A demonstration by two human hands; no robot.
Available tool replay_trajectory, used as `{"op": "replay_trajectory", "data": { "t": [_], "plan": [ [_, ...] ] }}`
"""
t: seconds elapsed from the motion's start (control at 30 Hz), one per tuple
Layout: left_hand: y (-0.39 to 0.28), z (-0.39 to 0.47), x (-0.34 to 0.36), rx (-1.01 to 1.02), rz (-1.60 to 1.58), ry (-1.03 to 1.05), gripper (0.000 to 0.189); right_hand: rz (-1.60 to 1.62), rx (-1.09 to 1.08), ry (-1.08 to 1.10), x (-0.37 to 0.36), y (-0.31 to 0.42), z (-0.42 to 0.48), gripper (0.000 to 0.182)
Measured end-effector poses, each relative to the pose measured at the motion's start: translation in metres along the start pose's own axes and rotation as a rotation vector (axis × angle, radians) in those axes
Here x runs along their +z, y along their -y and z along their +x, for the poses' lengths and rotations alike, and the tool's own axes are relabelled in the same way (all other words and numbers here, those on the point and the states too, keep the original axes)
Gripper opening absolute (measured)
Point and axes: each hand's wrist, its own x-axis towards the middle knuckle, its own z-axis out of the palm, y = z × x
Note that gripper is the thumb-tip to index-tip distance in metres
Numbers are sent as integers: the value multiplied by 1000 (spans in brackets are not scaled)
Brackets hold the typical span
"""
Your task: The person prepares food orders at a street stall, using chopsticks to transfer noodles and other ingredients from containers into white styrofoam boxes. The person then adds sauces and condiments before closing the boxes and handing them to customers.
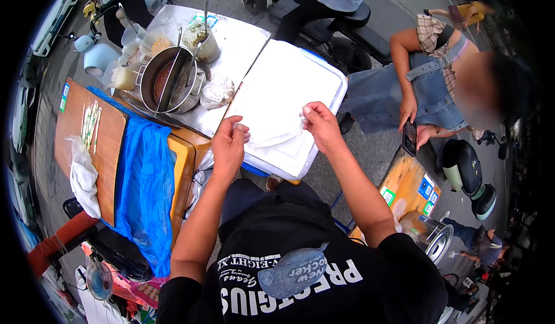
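Observation:
My left hand [230, 144] is at the lower left edge of a white foam box lid [282, 77], its fingers curled and pinching at a whitish edge. Over the lid's right side, my right hand [320, 122] pinches crumpled, thin clear-white plastic between thumb and fingers. Between the two hands lies a thin white sheet or bag [275, 138]; bright glare hides most of its outline. Left of the lid, a knotted plastic bag with pale contents [217, 92] rests on the metal counter beside a divided steel pot [149, 81] holding reddish sauce and utensils.
Several plastic tubs [201, 42] with food and spoons surround the pot. At left are a wooden board [71, 124] with wrapped chopsticks [91, 122], a white cloth [84, 181] and blue plastic sheeting [145, 185]. A person holding a phone [409, 137] stands right, near a wooden board [403, 176] and clear container [418, 228].

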Motion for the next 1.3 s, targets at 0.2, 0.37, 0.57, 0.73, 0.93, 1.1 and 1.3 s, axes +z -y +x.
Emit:
{"op": "replay_trajectory", "data": {
  "t": [0.2,0.37,0.57,0.73,0.93,1.1,1.3],
  "plan": [
    [-43,15,-10,58,156,241,24,80,-38,-99,35,12,-8,8],
    [-58,53,-150,374,515,48,21,100,-1,-97,38,-8,-19,15],
    [-27,106,-468,336,1296,-637,35,-11,-18,-249,69,-17,-34,17],
    [-7,112,-572,245,1505,-515,35,-77,-15,-232,56,-32,-33,15],
    [-51,125,-472,213,1142,-306,24,-218,-2,-313,93,-18,-34,12],
    [-90,81,-218,163,-43,241,18,-237,-49,-306,89,-17,-29,13],
    [-87,45,11,486,301,664,16,-181,-62,-342,71,-11,-32,10]
  ]
}}
